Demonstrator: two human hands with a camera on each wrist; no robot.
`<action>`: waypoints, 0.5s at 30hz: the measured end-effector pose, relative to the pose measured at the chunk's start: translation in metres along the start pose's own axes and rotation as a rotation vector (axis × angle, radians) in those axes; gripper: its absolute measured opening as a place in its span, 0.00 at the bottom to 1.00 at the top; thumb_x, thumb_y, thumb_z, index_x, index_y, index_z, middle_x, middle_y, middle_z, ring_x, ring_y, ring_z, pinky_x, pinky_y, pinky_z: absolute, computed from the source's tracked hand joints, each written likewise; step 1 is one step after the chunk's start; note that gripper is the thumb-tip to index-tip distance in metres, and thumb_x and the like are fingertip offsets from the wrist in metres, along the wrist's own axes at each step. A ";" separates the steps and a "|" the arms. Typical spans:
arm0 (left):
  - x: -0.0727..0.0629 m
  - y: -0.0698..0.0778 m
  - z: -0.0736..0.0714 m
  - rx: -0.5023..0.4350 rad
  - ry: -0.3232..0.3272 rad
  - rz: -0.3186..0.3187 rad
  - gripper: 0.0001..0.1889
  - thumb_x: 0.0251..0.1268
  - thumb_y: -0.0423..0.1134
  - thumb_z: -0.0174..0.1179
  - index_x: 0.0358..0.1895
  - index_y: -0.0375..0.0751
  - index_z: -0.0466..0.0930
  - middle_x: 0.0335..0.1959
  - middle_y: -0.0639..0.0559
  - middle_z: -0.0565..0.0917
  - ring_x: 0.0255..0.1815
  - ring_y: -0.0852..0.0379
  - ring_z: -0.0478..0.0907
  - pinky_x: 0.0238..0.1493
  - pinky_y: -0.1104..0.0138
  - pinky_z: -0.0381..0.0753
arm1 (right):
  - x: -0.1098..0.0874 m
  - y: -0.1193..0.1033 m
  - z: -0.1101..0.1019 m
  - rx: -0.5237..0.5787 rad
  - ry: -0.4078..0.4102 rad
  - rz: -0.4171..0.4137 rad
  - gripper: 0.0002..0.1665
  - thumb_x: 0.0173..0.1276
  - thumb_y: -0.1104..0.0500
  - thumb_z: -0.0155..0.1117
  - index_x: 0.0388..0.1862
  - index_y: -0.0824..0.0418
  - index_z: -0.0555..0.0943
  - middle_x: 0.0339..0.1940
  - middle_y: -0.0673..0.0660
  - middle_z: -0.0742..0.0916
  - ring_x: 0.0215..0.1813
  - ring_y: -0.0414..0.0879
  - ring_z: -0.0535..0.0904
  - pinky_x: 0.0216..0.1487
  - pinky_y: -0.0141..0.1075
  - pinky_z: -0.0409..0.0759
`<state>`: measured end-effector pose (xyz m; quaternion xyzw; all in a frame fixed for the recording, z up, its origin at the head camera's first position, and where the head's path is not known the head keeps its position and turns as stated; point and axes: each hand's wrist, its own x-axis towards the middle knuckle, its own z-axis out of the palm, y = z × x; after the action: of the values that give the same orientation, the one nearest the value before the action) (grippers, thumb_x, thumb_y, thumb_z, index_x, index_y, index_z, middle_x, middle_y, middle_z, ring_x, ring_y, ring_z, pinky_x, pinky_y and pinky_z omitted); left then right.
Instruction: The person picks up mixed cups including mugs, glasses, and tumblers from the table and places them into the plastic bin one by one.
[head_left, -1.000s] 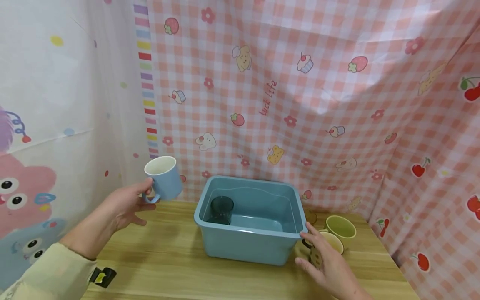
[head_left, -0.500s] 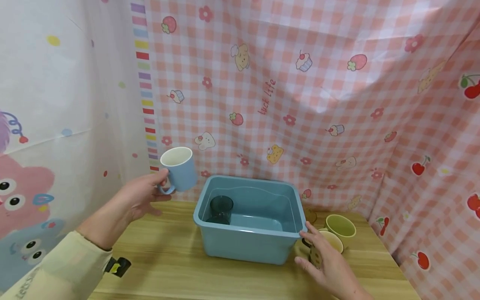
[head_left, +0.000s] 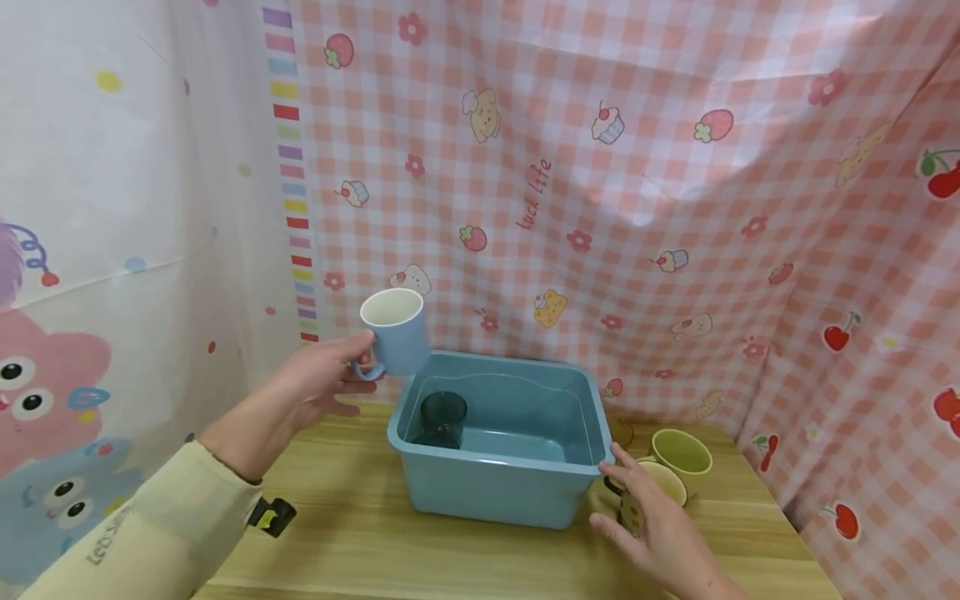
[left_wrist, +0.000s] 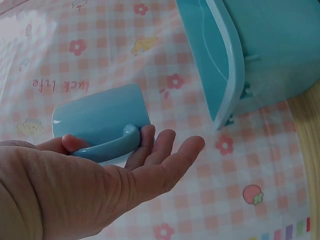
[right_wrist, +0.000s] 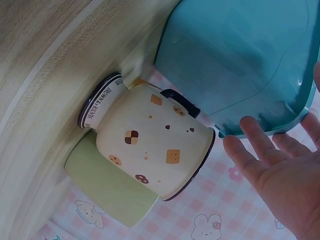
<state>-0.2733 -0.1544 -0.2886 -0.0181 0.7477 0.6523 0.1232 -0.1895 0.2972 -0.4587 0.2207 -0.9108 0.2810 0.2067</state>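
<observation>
Blue outside, white within, the mug (head_left: 402,340) is gripped by the left hand (head_left: 324,375) — right hand (head_left: 658,525) loosely spread.

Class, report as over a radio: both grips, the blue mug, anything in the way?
Left grip holding blue mug by handle. Right grip touching teal bin, near right corner. Mug aloft, not yet in bin. Possible obstacle: dark glass, bin's left end.

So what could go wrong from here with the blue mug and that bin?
The light blue mug might slip or tip, since the left hand holds it by its handle alone. Lowered into the left end of the bin, it could knock the dark translucent cup there. And if the right hand, touching the bin's right end, shoves it, the cookie-print mug close by may get bumped.
</observation>
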 end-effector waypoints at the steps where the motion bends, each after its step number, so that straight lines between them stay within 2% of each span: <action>1: 0.001 0.000 0.002 -0.003 -0.001 -0.004 0.22 0.86 0.59 0.49 0.34 0.46 0.70 0.74 0.32 0.72 0.79 0.29 0.68 0.76 0.28 0.66 | 0.000 0.000 0.000 -0.001 0.000 -0.001 0.40 0.69 0.51 0.78 0.76 0.59 0.74 0.84 0.65 0.70 0.17 0.24 0.60 0.23 0.26 0.73; 9: 0.006 0.000 0.014 0.000 -0.032 -0.010 0.22 0.86 0.58 0.48 0.35 0.46 0.70 0.73 0.32 0.72 0.76 0.30 0.70 0.76 0.28 0.65 | 0.000 0.000 0.000 0.004 -0.010 -0.001 0.40 0.70 0.51 0.78 0.76 0.58 0.73 0.85 0.65 0.70 0.18 0.25 0.61 0.24 0.26 0.73; 15: 0.015 -0.001 0.032 -0.029 0.008 -0.026 0.22 0.86 0.57 0.50 0.36 0.44 0.71 0.62 0.34 0.78 0.71 0.32 0.75 0.72 0.32 0.74 | 0.000 0.000 -0.001 0.025 -0.025 0.016 0.40 0.71 0.50 0.77 0.76 0.58 0.73 0.85 0.65 0.69 0.16 0.25 0.58 0.22 0.27 0.73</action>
<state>-0.2821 -0.1211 -0.2963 -0.0319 0.7384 0.6612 0.1285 -0.1898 0.2978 -0.4582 0.2194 -0.9114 0.2913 0.1905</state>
